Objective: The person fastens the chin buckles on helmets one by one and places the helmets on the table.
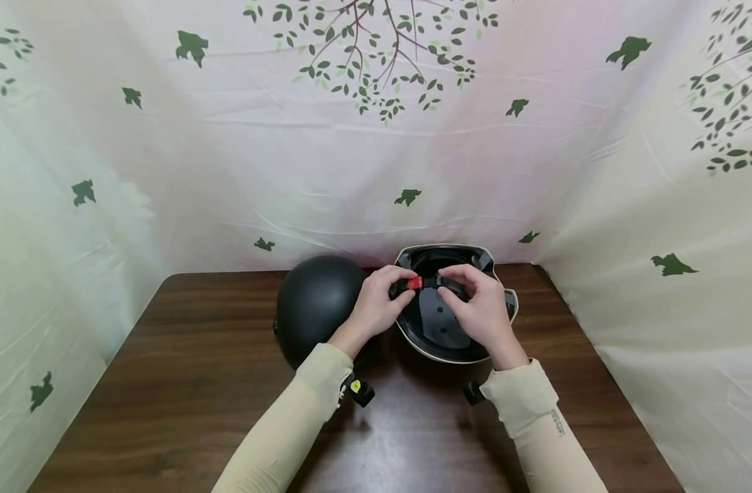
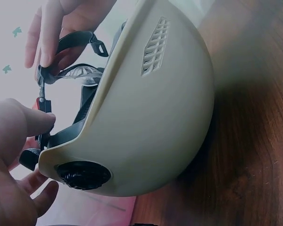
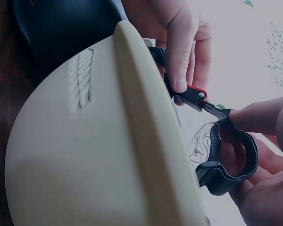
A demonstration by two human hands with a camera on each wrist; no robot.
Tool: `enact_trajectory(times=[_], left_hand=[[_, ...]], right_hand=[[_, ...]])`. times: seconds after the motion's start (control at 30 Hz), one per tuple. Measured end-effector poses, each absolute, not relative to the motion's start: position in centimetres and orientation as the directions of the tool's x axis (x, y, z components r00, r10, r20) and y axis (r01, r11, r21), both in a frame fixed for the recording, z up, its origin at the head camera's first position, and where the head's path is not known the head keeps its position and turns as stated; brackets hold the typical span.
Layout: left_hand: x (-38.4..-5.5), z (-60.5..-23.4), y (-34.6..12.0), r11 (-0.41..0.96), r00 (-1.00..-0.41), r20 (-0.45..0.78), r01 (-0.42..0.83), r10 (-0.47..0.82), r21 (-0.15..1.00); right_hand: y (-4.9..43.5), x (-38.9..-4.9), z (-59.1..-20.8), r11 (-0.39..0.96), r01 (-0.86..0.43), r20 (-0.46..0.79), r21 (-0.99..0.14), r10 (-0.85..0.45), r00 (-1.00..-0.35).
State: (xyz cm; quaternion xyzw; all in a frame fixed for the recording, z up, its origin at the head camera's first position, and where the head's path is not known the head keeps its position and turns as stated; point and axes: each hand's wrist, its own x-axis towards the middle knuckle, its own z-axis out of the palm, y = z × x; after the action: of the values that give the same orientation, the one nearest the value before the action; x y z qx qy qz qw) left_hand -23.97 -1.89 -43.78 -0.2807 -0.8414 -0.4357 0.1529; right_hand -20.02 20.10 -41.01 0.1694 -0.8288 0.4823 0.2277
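A cream helmet [image 2: 165,117] lies upturned on the table, its black inside facing up in the head view. Over its opening, my left hand [image 1: 376,301] pinches the red and black buckle [image 3: 194,96] of the chin strap between thumb and fingers. Opposite it, my right hand [image 1: 482,308] pinches the black strap [image 3: 243,160] beside the buckle's tongue [image 3: 213,109]. The tongue meets the buckle's end; whether it is latched cannot be told. A loop of strap hangs by the right fingers. A clear plastic piece [image 3: 201,143] shows near the strap.
A black helmet [image 1: 317,308] stands dome up on the brown wooden table [image 1: 216,383], left of the cream one and close to the left forearm. Behind the table's back edge hangs a pale curtain [image 1: 327,178] with leaf and bird prints; more curtain runs along both sides.
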Motion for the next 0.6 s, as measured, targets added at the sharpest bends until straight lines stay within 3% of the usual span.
enact_trajectory(times=[0.6], left_hand=[[-23.86, -43.13, -1.85, 0.474, -0.834, 0.435, 0.551, 0.338, 0.687]], right_hand=[[20.27, -20.39, -41.18, 0.533, -0.462, 0.503, -0.708, -0.079, -0.861]])
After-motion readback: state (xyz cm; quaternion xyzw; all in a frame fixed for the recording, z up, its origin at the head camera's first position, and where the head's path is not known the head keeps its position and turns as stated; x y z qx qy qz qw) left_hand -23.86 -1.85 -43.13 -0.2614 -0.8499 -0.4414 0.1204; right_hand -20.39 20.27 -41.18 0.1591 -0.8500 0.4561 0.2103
